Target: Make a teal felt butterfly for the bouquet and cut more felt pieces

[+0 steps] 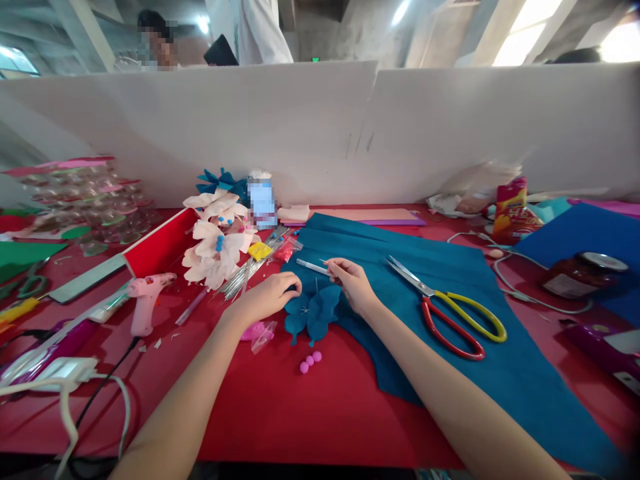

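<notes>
A teal felt flower (323, 310) lies on the red table, and a thin pale wire stands up near its middle. At its upper left edge is my left hand (270, 293), fingers curled in; whatever they hold, if anything, is hidden. On the other side my right hand (350, 280) pinches a thin needle-like piece above the flower. Beyond the fingers rests a white pen (313, 267). Pink pom-poms (311, 362) lie in front of the flower, and a small bag of pink pom-poms (255, 331) sits beneath my left wrist.
Large teal felt (460, 267) spreads to the right, with open scissors (434, 295) on it. Left are a pink glue gun (146, 303), cables and pale flowers (213, 247). A phone (263, 203) leans at the back; a jar (583, 275) stands right. A white partition (250, 133) closes the back.
</notes>
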A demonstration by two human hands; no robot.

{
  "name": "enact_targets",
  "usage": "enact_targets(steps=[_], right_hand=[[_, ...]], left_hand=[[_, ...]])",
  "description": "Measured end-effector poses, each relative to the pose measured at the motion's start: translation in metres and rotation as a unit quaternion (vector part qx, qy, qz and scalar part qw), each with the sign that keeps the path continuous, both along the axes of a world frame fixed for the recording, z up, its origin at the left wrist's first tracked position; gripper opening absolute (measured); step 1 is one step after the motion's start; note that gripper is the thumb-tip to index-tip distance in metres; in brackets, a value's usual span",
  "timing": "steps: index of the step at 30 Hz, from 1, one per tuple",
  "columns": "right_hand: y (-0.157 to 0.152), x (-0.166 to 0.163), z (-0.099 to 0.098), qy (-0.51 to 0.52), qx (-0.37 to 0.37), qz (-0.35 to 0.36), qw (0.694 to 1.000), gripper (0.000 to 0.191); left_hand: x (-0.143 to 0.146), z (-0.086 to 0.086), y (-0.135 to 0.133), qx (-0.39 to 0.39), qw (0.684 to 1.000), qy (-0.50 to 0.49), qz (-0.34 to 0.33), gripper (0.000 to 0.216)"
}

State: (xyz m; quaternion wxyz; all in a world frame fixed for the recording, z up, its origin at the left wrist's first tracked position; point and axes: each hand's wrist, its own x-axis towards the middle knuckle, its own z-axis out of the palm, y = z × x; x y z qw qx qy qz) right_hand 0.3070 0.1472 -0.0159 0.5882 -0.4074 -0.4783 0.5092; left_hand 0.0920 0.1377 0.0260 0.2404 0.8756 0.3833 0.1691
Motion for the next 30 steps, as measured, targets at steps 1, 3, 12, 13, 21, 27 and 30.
enact_targets(steps=[1,3,12,13,21,27,30], right_hand=[[-0.0001,0.0003,0.0002,-0.009,0.004,-0.001,1.0,0.027],[-0.0006,0.0005,0.0006,-0.024,0.01,-0.001,1.0,0.028],[-0.0022,-0.0004,0.0,-0.048,0.014,-0.009,0.999,0.031],[-0.002,-0.0002,-0.0003,-0.049,0.014,-0.011,0.999,0.03],[-0.0014,0.001,-0.0011,-0.055,0.013,-0.019,0.998,0.033],[-0.0022,0.0008,-0.0003,-0.06,0.012,-0.02,0.998,0.033],[-0.002,0.0013,-0.0007,-0.063,0.014,-0.019,0.998,0.033]], left_hand=[[0.0001,0.0002,-0.0003,-0.001,1.0,-0.001,-0.002,0.016],[0.0003,0.0011,-0.0014,0.0,1.0,-0.006,-0.003,0.017],[-0.0027,0.0023,-0.0037,0.001,1.0,-0.025,-0.015,0.021],[-0.0031,0.0016,-0.0033,0.004,1.0,-0.027,-0.014,0.02],[-0.0048,-0.0016,-0.0013,0.012,0.999,-0.036,-0.019,0.022],[-0.0043,-0.0012,-0.0012,0.01,0.999,-0.032,-0.018,0.022],[-0.0026,-0.0009,-0.0014,0.008,0.999,-0.029,-0.021,0.024]])
